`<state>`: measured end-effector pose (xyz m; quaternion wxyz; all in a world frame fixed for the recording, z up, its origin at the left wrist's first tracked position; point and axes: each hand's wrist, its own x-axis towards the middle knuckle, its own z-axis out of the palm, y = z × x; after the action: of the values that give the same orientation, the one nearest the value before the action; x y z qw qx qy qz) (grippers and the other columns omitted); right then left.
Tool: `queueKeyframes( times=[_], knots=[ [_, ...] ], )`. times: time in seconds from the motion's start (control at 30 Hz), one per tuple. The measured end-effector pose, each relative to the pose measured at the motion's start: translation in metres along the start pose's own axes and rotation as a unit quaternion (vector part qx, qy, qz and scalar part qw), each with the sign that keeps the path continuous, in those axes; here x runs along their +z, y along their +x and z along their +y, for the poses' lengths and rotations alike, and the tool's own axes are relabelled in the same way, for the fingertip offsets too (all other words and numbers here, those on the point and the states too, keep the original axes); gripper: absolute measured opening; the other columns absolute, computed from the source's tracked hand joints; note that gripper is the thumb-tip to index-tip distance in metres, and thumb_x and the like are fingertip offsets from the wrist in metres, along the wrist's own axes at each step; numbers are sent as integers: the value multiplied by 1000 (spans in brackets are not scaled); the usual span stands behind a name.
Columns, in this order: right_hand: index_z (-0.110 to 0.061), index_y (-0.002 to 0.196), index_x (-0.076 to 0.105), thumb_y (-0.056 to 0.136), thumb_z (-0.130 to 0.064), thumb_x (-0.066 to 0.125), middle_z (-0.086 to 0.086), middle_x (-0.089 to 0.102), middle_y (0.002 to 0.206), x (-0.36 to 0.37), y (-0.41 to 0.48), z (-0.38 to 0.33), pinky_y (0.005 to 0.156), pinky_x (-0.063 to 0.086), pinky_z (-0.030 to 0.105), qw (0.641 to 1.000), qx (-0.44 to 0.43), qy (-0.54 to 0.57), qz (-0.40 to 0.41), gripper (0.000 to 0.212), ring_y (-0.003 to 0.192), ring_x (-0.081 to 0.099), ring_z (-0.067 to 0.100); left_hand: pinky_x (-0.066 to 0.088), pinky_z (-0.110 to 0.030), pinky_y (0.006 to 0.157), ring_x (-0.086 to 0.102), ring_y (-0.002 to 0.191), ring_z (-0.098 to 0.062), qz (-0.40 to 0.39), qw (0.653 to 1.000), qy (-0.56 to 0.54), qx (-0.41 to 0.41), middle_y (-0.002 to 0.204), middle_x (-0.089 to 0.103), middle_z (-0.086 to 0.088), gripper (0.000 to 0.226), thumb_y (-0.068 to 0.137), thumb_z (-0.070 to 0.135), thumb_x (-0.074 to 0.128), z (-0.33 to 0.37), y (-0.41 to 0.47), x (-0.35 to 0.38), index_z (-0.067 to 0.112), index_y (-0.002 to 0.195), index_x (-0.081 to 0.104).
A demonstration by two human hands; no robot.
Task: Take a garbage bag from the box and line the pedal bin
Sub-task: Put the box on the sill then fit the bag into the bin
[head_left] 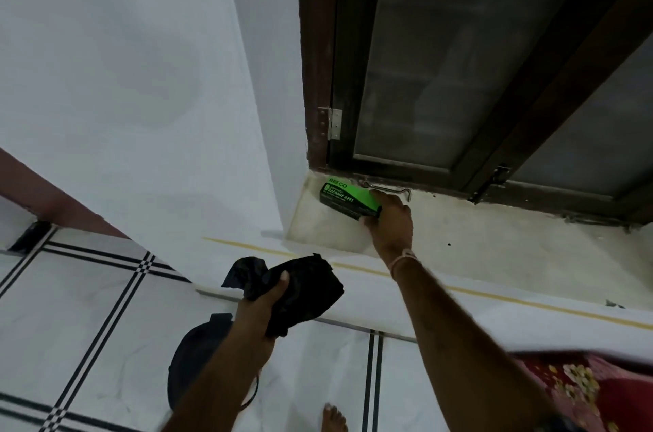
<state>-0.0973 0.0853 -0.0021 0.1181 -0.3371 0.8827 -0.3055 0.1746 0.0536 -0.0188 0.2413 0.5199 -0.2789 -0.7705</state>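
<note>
One folded garbage bag (300,293) is clutched in the left hand (259,311) while the box (348,198) is gripped on the sill (494,244) by the right hand (390,219); unfolding over the pedal bin (194,364) below is judged next.

- A window (459,60) with a dark brown wooden frame filled the upper right, its panes dull and greyish.
- A small metal hinge (334,123) sat on the frame's left upright, low down.
- A metal stay hook (392,188) lay along the bottom of the frame, at the back of the sill.
- The pale stone sill (494,247) looked stained and dusty, with a few dark specks.
- A plain white wall (123,78) took up the upper left.
- The white tiled floor (88,308) carried black striped lines crossing in a grid.
- A red floral cloth (583,392) showed at the lower right corner.
- A bare foot (334,418) stood on the floor at the bottom edge.
</note>
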Motion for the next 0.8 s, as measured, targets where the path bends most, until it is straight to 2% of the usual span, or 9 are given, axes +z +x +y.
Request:
queueKeyframes(
  times=[0.13,0.23,0.37,0.47,0.5,0.57,0.63,0.7,0.8],
  knots=[
    [-15,142,61,85,-8,77,11,62,139,-2,8,2,110,48,43,999,-34,6,-30,60,123,60,35,41,-46,84,67,117,-48,-19,1000,-1,0,116,77,-22,60,76,33,89,1,-5,-3,6,126,69],
    [-15,143,61,85,-7,76,11,61,141,-2,9,3,112,46,43,999,-38,-3,-31,61,126,59,35,45,-35,65,71,100,-39,-34,999,2,-5,118,76,-23,55,80,33,86,3,-8,-5,7,126,69],
    [-20,152,48,84,-13,79,14,47,154,-7,-2,-5,111,47,47,999,-28,-27,-14,75,138,46,38,41,-49,89,69,117,-41,-53,998,-14,6,123,75,-19,75,66,42,94,10,-13,-4,9,128,69],
    [-19,146,51,91,-37,75,10,54,145,-9,-49,-31,102,51,44,992,-33,91,80,63,131,52,32,44,-44,79,69,116,-41,-73,997,-15,19,122,76,-18,62,75,40,90,19,-21,-5,10,126,71],
    [-22,139,57,92,-47,71,6,61,136,-12,-73,-44,99,53,44,980,-4,193,56,55,125,58,29,44,-41,73,69,114,-41,-78,997,-17,23,122,76,-18,57,77,39,88,22,-22,-7,12,125,72],
    [-28,125,66,90,-62,65,-2,72,122,-20,-117,-73,94,58,43,916,112,364,-126,48,115,68,24,42,-45,81,64,123,-47,-79,996,-16,35,128,73,-19,58,78,39,88,25,-24,-14,13,127,72],
    [-26,119,71,92,-61,64,-4,77,115,-22,-150,-91,90,60,38,857,148,398,-291,45,106,74,18,34,-51,92,54,131,-52,-78,996,-15,43,132,70,-22,61,77,42,89,28,-30,-28,14,128,71],
    [-14,114,74,95,-44,69,2,80,108,-14,-172,-100,80,61,31,844,154,407,-314,37,94,75,18,36,-52,94,58,128,-50,-75,996,-20,37,130,71,-22,63,75,44,89,34,-36,-47,13,128,72],
    [-8,98,74,97,-31,69,7,76,90,-1,-201,-119,66,55,26,849,172,434,-248,24,77,67,17,43,-45,103,67,123,-39,-101,994,-25,18,130,72,-20,51,90,35,78,43,-49,-84,7,131,68]
  ],
)
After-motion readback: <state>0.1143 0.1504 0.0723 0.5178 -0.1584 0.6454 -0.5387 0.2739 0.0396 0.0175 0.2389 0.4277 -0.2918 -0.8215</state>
